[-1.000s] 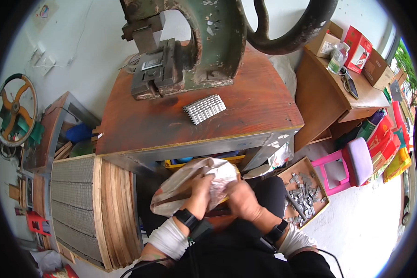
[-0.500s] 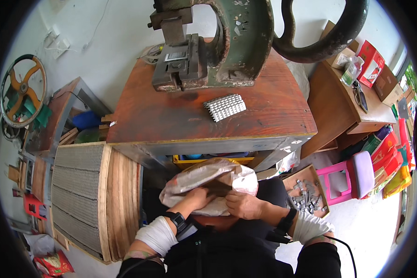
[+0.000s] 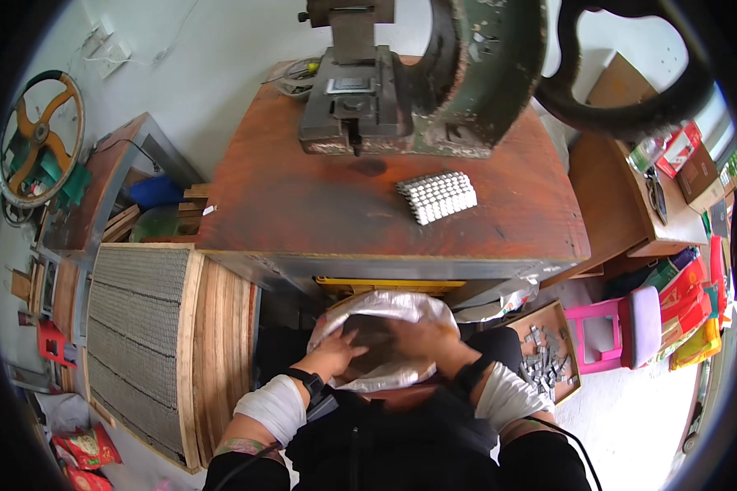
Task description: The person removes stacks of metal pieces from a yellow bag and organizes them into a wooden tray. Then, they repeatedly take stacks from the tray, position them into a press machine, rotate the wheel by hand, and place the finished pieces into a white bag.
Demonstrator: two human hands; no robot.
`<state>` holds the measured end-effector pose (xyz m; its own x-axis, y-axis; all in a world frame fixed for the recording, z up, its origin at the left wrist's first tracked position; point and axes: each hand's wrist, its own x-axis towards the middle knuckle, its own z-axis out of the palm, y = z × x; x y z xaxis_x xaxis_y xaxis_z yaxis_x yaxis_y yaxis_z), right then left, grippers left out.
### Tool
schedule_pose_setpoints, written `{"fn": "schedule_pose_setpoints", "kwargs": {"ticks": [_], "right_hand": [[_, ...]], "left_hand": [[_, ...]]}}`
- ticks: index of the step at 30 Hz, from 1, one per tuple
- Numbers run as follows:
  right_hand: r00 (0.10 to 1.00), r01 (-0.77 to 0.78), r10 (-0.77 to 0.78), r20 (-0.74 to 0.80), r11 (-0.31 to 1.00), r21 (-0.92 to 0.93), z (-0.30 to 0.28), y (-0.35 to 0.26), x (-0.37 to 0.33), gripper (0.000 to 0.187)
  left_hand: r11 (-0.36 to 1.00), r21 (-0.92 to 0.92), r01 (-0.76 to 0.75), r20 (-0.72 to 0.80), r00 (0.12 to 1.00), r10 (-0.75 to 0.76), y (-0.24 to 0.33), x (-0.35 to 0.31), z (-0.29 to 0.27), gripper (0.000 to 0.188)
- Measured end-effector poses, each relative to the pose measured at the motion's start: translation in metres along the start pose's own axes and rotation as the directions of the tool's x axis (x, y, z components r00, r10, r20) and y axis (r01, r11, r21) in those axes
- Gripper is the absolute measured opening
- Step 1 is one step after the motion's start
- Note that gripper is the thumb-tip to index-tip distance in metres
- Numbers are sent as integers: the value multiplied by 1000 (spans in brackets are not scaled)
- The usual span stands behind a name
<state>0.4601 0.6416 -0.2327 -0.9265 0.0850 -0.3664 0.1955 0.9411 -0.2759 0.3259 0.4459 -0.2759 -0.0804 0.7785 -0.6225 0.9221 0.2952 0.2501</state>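
A white woven sack [image 3: 401, 308] rests in my lap, its mouth wide and its rim rolled outward. At the left side of that mouth is my left hand [image 3: 334, 354], its fingers spread over the opening with nothing in them. My right hand [image 3: 431, 342] reaches over the right side of the mouth. Motion smears its fingers, so I cannot make out whether they hold anything. The inside of the sack is dark, and its contents cannot be told.
On the wooden bench [image 3: 303, 213] ahead stand a green hand press [image 3: 487, 90] and a stacked block of small silvery metal pieces [image 3: 437, 196]. A shallow box [image 3: 580, 383] of grey metal parts lies right of me, by a pink stool [image 3: 602, 327]. Stacked wood-framed trays [image 3: 139, 344] stand left.
The sack's mouth has opened wider and rounder. My right hand has left the rim and moved over the opening; my left fingers have spread. Bench and press appear farther right as the view shifts.
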Motion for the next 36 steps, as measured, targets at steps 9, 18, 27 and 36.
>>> {"fn": "schedule_pose_setpoints", "kwargs": {"ticks": [9,18,27,36], "right_hand": [[943,304,-241,229,903,-304,18,46,48,39],[958,-62,62,279,998,-11,-31,42,10,77],[576,339,-264,-774,938,-68,-217,16,-52,43],[775,220,-93,-625,967,129,-248,54,-21,69]], "left_hand": [[839,-545,8,-64,997,-50,-50,49,-32,77],[815,-518,260,-108,925,-365,-61,46,-66,72],[683,-482,-549,-746,666,10,14,-73,-143,22],[999,-19,-49,-971,241,-7,80,-46,-288,36]]}}
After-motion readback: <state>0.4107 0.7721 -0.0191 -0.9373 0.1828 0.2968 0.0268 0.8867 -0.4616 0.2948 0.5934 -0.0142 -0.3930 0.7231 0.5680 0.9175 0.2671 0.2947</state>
